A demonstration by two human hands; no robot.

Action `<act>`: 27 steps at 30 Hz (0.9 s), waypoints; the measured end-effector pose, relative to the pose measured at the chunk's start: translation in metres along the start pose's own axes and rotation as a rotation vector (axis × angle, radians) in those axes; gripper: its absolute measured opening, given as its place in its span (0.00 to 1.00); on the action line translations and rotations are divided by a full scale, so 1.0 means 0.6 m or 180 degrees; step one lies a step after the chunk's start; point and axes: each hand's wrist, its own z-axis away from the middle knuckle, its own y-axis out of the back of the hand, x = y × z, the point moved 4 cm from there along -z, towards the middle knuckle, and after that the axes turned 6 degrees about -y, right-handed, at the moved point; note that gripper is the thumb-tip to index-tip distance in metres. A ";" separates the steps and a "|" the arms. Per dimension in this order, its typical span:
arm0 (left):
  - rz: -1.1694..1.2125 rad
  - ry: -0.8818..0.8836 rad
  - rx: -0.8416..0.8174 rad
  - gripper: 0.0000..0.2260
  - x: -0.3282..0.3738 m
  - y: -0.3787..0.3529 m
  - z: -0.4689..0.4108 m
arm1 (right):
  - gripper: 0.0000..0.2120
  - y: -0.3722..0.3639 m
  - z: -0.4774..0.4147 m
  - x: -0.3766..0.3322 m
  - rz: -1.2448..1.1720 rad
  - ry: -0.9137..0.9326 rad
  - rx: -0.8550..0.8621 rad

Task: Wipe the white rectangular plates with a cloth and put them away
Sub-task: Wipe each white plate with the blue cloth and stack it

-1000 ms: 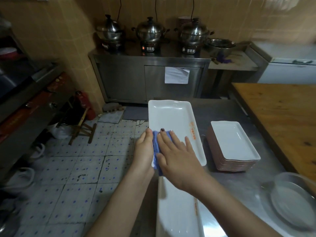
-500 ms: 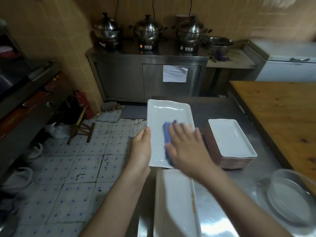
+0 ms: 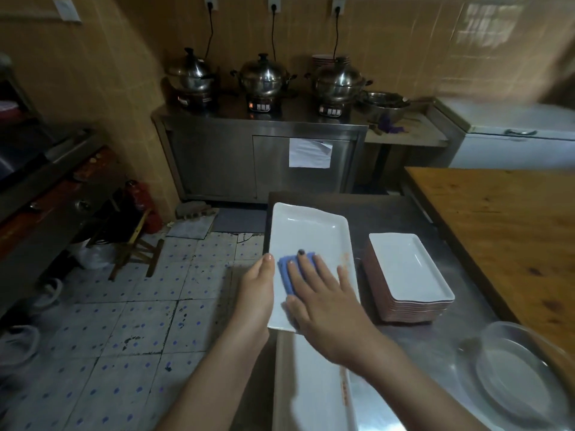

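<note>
A long white rectangular plate (image 3: 306,231) is held above the steel counter's left edge. My left hand (image 3: 258,290) grips its left rim, thumb on top. My right hand (image 3: 323,300) lies flat with straight fingers, pressing a blue cloth (image 3: 287,272) onto the plate's near half. Below them another long white plate (image 3: 314,384) lies on the counter. To the right stands a stack of white rectangular plates (image 3: 407,269).
A steel counter (image 3: 435,346) carries a clear glass dish (image 3: 522,377) at the near right. A wooden table (image 3: 504,225) borders it on the right. Across the tiled floor (image 3: 124,321) stands a steel cabinet with three pots (image 3: 264,74).
My right hand with the cloth slid right across the plate, then back left toward my left thumb. The plate stayed in my left hand.
</note>
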 end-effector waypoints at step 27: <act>0.0340 -0.0023 -0.0058 0.12 -0.017 -0.018 0.054 | 0.26 0.036 0.040 -0.012 -0.0025 -0.0291 0.0179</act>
